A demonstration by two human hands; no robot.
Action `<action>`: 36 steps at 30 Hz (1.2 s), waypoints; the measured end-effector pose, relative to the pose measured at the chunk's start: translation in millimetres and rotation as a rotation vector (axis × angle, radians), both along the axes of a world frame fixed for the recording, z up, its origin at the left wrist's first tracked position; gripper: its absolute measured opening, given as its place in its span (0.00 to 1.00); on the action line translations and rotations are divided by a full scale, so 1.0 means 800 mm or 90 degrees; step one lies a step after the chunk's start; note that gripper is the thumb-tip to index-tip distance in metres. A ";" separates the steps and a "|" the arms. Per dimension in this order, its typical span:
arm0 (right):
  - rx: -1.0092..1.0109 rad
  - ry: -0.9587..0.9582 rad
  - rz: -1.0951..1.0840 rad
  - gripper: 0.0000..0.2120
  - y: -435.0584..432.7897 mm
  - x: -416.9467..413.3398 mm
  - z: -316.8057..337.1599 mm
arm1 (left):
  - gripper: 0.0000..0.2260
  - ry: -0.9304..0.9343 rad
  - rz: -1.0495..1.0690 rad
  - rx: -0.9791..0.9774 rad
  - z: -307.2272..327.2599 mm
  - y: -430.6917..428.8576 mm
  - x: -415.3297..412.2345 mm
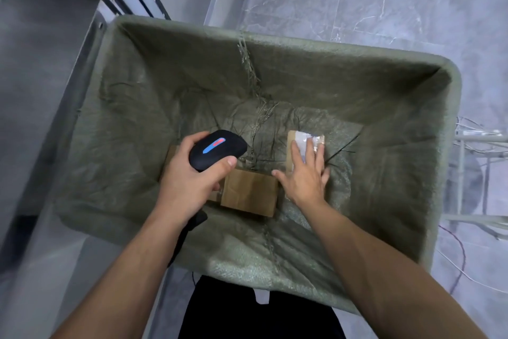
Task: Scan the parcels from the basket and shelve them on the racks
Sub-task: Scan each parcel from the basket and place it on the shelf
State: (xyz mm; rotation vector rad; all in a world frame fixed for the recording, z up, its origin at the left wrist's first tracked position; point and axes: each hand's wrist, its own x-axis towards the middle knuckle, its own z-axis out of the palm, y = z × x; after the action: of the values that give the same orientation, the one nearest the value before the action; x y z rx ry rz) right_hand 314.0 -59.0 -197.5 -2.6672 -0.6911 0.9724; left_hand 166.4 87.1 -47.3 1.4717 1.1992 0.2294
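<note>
Your left hand (189, 184) is curled round the scanner (217, 149), while your right hand (305, 176) lies flat, fingers straight, on the small parcel (305, 136) at the bottom of the basket (275, 39), gripping nothing. The parcel looks light and stiff, cardboard with a slick taped top, so pinch its opposite side edges rather than the tape. A second box (248, 193) lies between your hands.

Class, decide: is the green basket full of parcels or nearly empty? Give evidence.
Nearly empty: the basket holds only a few cardboard parcels at the bottom; its lining shows bare around them.
</note>
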 end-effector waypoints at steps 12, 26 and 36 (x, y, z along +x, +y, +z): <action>0.004 0.079 -0.308 0.47 -0.048 0.026 0.001 | 0.24 -0.004 -0.014 -0.006 -0.002 0.001 -0.006; 0.160 0.211 -0.418 0.49 -0.072 0.050 0.004 | 0.22 -0.002 0.017 0.045 0.018 -0.027 -0.017; 0.372 0.304 -0.243 0.51 -0.069 0.056 0.041 | 0.26 -0.045 0.062 0.070 0.053 -0.062 -0.037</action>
State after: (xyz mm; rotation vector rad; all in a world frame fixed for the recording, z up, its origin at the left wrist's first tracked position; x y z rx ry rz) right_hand 359.2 -113.8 -164.3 -1.8684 -0.2810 1.0397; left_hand 137.1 37.8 -5.0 1.4897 1.2173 0.4164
